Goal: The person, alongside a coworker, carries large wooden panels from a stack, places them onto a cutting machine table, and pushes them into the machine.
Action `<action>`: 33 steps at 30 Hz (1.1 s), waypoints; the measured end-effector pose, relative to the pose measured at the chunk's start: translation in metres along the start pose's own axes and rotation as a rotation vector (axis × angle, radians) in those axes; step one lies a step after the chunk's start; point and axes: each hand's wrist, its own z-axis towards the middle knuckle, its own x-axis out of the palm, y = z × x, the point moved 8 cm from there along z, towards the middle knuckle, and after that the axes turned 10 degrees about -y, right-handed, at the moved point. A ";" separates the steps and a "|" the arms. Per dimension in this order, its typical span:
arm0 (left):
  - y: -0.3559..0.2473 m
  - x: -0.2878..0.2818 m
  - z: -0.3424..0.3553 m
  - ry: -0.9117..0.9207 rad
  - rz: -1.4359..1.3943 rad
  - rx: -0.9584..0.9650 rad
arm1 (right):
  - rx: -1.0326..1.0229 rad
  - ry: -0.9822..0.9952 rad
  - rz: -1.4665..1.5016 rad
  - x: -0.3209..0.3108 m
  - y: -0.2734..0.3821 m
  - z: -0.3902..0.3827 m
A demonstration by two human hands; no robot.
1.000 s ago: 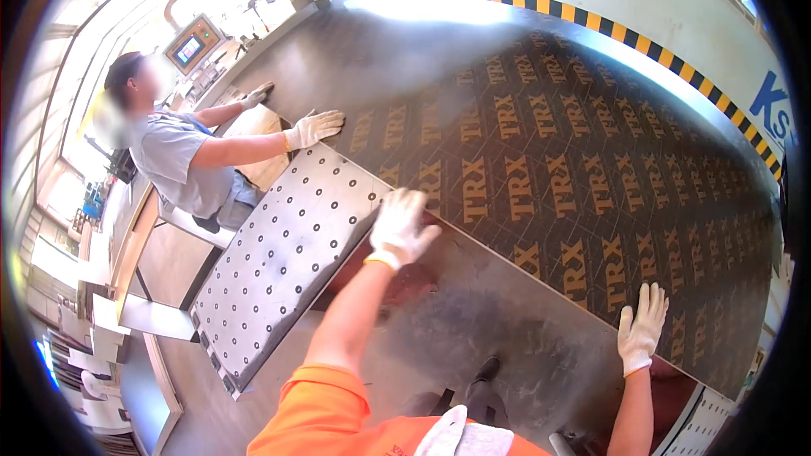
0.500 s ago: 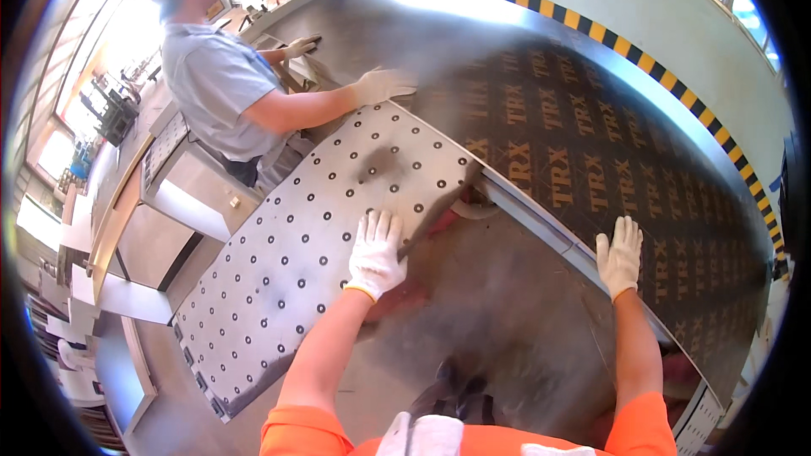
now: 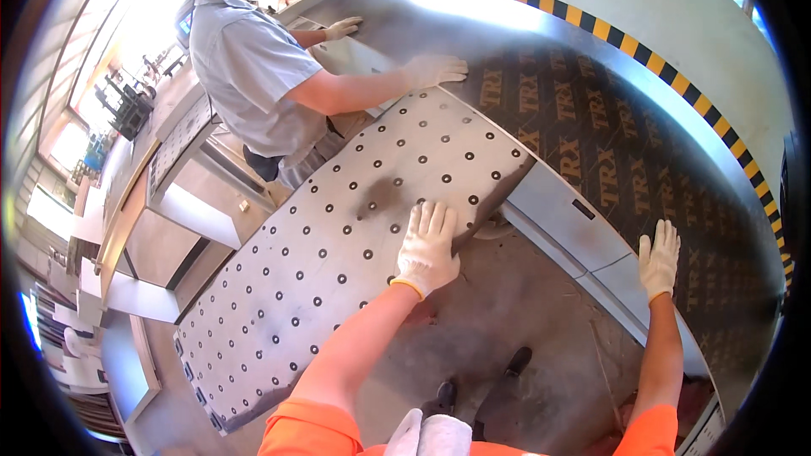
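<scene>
Since the earlier frame the dark board [image 3: 621, 152] has shifted away from the wearer, toward the striped beam [image 3: 650, 61], and more of the grey machine front [image 3: 549, 207] is exposed along its near edge. The left hand [image 3: 429, 249], in a white glove with a yellow cuff, has moved along the dotted table [image 3: 279, 287] toward the machine; it lies palm down, fingers extended and close together, near the table's right-hand edge, gripping nothing. The right hand [image 3: 660, 260], gloved alike, rests at the board's near edge, fingers extended forward, thumb apart; palm pressure cannot be told. The board lies flat on the machine, beyond the grey front, bearing rows of yellow lettering, its far part reaching toward the beam. At the table's far side stands a co-worker [image 3: 253, 84] in a grey shirt, nearer glove [image 3: 435, 72] at the board's edge by the table corner, farther glove [image 3: 343, 29] beyond it. The wearer's dark shoes [image 3: 518, 361] stand on the floor [image 3: 473, 308] between table and machine front.
</scene>
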 end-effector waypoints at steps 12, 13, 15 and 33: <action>-0.031 0.065 0.086 0.069 0.014 -0.018 | 0.018 0.064 -0.059 0.059 -0.059 0.112; -0.032 0.069 0.091 0.068 0.022 -0.017 | 0.026 0.070 -0.072 0.067 -0.067 0.123; -0.037 0.069 0.105 0.081 0.012 -0.028 | 0.033 0.075 -0.078 0.081 -0.080 0.151; -0.060 0.093 0.172 0.200 0.071 -0.147 | 0.132 0.042 0.248 0.251 -0.239 0.378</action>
